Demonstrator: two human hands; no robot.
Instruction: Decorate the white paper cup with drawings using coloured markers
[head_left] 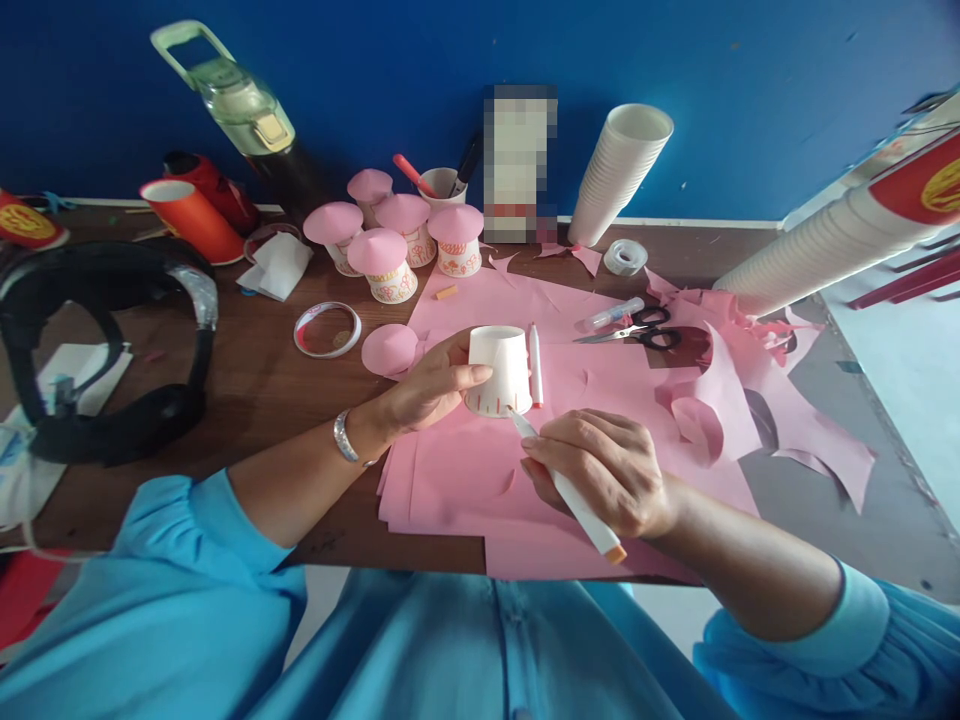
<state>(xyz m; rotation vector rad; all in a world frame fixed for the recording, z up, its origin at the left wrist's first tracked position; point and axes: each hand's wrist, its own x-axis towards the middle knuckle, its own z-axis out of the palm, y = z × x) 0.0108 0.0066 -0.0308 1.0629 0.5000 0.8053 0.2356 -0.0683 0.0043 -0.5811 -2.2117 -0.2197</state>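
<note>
My left hand [429,385] grips an upside-down white paper cup [501,368] standing on pink paper sheets [465,470]. Short orange strokes run along the cup's lower rim. My right hand [600,468] holds a white marker [570,495] with an orange end, its tip touching the cup's rim. A marker cap [535,362] lies just right of the cup. A loose pink paper cone [389,349] sits left of my left hand.
Several finished cups with pink cone tops [391,265] stand at the back. Scissors [637,331], a tape roll [625,257], white cup stacks [622,170] [817,250], a pen cup [442,186], a red cup [191,218], a bottle [240,100] and a black headset [105,350] surround the work area.
</note>
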